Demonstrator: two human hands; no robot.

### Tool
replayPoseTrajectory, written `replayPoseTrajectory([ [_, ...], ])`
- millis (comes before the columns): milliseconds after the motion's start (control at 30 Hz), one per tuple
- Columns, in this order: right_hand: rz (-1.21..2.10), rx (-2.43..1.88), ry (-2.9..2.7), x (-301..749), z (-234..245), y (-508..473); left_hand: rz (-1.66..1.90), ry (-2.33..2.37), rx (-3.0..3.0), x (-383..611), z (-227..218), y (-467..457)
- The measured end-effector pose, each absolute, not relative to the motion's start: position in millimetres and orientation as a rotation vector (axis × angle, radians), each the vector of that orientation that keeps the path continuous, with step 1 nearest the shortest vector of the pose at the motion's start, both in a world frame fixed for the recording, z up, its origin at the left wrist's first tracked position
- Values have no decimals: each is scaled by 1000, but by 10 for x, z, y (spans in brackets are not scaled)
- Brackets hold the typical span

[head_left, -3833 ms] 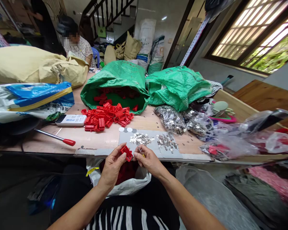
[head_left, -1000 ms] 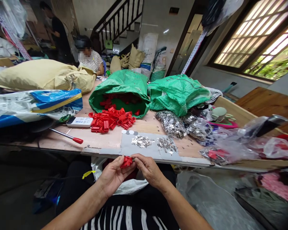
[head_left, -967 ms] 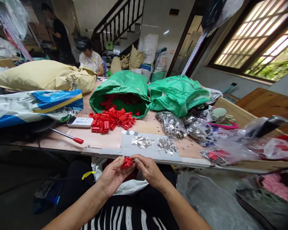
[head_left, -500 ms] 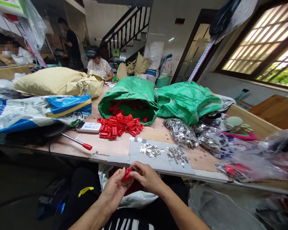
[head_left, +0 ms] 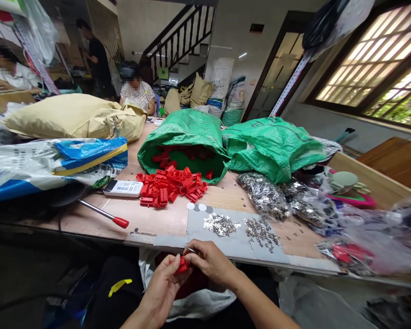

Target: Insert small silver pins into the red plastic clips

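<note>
Close to the table's front edge, my left hand point(head_left: 161, 284) grips a small red plastic part point(head_left: 182, 264) between thumb and fingers. My right hand point(head_left: 215, 265) meets it from the other side, its thumb at the red part. A thin metal tool point(head_left: 191, 249) shows in the curled fingers of this hand; most of it is hidden, so its kind is unclear. Beyond the hands, a pile of matching red parts point(head_left: 173, 185) spills from a green woven sack point(head_left: 188, 123). Two heaps of small metal pieces, one on the left point(head_left: 220, 225) and one on the right point(head_left: 261, 233), lie on a grey sheet point(head_left: 197, 230).
A red-handled metal lever point(head_left: 121, 222) juts over the table at left, near a white box-shaped device point(head_left: 123, 188). Bags of metal pieces point(head_left: 263, 195) and another green sack point(head_left: 274, 141) stand at right. A white bag point(head_left: 202, 305) hangs below the edge. Several people are farther back.
The camera view has shifted slightly, so the table's contents appear a little lower. Both hands stay together on the red part, with only small finger movement.
</note>
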State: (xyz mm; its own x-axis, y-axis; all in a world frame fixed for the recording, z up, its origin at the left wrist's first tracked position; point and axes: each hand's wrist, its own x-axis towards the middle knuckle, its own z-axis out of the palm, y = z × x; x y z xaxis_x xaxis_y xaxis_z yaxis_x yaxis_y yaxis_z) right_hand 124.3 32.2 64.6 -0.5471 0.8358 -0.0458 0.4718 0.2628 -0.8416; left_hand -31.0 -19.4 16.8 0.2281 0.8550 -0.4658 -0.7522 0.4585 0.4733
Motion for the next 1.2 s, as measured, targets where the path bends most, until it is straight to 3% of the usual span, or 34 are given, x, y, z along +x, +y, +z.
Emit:
replayPoseTrajectory([
  [133, 948, -1323, -2141, 1231, 702, 617, 1082, 1024, 430, -347, -3, -174],
  [367, 281, -1956, -2108, 1206, 774, 1394, 1124, 1214, 613, -319, -189, -192],
  [1200, 295, -1956, -2125, 1100, 669, 1612, 1134, 1158, 671, -235, -3, -261],
])
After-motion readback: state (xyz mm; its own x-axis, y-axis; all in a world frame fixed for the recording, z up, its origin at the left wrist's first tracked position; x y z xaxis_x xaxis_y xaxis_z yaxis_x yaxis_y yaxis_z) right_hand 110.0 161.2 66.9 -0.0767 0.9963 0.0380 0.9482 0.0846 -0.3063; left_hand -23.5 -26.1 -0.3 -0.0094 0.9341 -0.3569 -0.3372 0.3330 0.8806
